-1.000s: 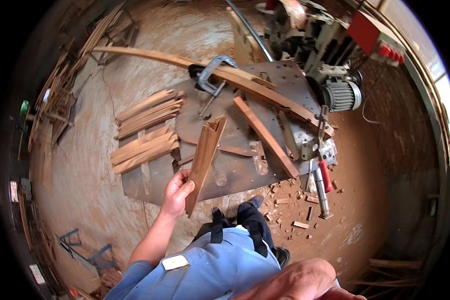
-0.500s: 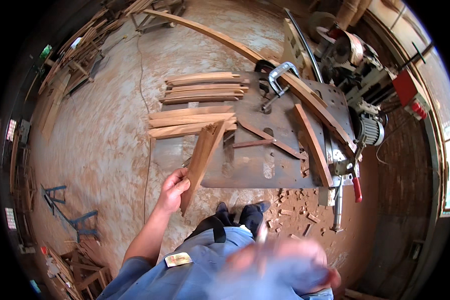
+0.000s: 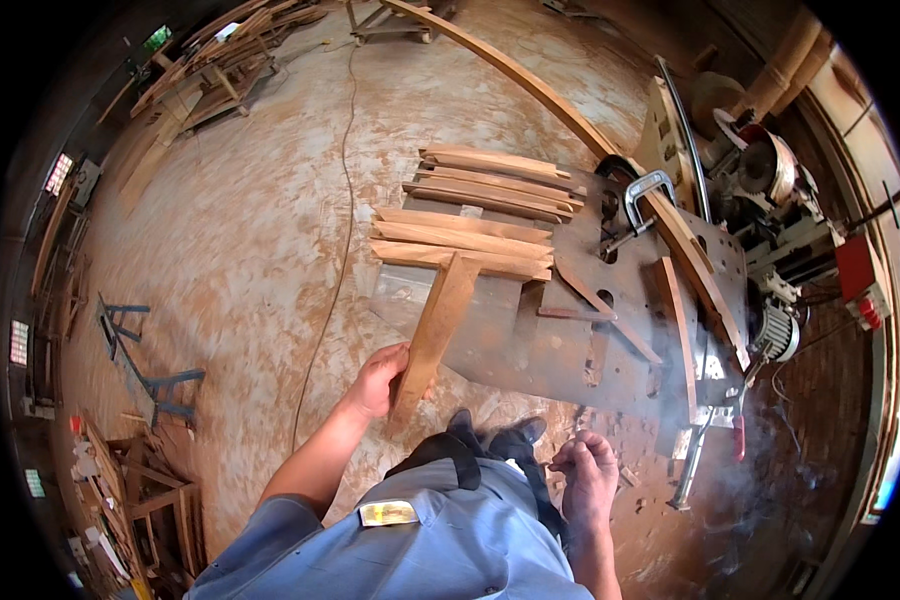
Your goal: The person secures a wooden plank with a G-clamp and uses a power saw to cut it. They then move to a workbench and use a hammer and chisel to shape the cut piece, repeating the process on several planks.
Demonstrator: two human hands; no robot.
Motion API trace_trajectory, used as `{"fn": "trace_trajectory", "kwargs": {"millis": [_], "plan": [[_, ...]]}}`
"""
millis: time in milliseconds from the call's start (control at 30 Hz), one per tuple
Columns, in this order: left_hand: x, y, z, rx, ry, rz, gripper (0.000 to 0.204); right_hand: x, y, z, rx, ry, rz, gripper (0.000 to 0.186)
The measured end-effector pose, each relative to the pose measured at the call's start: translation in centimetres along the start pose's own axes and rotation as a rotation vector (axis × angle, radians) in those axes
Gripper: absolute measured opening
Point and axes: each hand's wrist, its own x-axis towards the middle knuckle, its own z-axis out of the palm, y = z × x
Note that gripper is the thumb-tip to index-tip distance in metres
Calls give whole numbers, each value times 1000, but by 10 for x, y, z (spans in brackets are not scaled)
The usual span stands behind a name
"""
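Two bare hands are nearest: the right hand (image 3: 585, 475) is curled, and I cannot tell whether it pinches anything; the left hand (image 3: 376, 382) clasps a flat brown wooden piece (image 3: 437, 325) by its near end, over the edge of the dark-grey metal tabletop (image 3: 495, 345). Beyond, two groups of pale-brown wooden strips (image 3: 465, 242) already lie side by side; one reddish-brown wooden bar (image 3: 678, 340) lies apart.

Right-side daylight, dark curved edges

Between the board (image 3: 440, 320) and the strips (image 3: 575, 315), the tabletop (image 3: 502, 350) has free room. Above, the sticks (image 3: 460, 238) stand in the way; toward the upper right of the frame, the clamp (image 3: 652, 181) and beam (image 3: 562, 102) also block.
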Motion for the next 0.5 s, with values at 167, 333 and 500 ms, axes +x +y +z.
{"fn": "trace_trajectory", "kwargs": {"millis": [167,333,500], "plan": [[-5,0,-2,-71,102,-57,52,19,-9,8,10,-95,-34,11],[-10,-1,2,-34,133,-35,53,31,-11,12,-56,-180,-22,9],[-15,-2,6,-27,175,0,53,39,-13,14,-72,-216,10,11]]}}
